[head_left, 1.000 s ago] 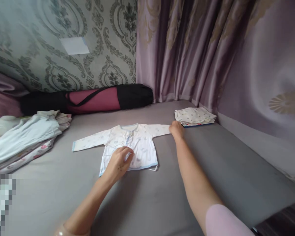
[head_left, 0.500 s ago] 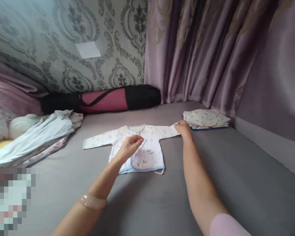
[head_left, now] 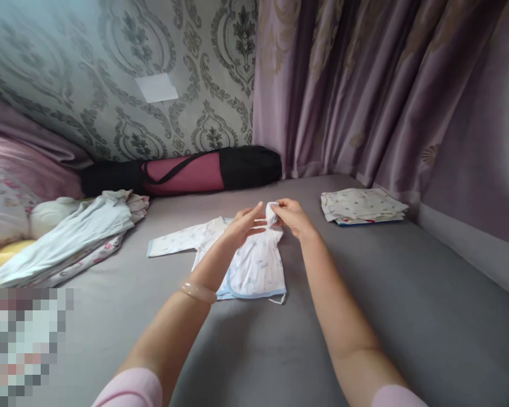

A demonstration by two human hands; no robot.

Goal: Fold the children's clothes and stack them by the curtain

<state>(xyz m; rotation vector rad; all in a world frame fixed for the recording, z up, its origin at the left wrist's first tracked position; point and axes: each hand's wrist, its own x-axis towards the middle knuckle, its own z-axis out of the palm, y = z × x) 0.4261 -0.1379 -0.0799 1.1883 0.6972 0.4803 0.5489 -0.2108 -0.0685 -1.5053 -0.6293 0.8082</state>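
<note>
A small white shirt (head_left: 258, 265) with blue edging lies on the grey bed sheet (head_left: 254, 350). Its left-hand sleeve (head_left: 176, 240) is stretched out flat. The other sleeve is lifted and folded inward, its end (head_left: 271, 213) pinched between the fingers of my right hand (head_left: 293, 217). Over the shirt's upper part, my left hand (head_left: 244, 226) is held with its fingers apart, close to the raised sleeve and holding nothing. It hides part of the collar and chest.
Folded patterned cloths (head_left: 362, 204) form a stack at the right. Loose clothes (head_left: 68, 237) and soft toys (head_left: 53, 215) lie at the left. A black and maroon long bag (head_left: 186, 174) rests along the wall, beside purple curtains (head_left: 343, 85).
My right hand has moved left, bringing the sleeve end inward and up. My left hand has moved right and up towards it, and its fingers have opened.
</note>
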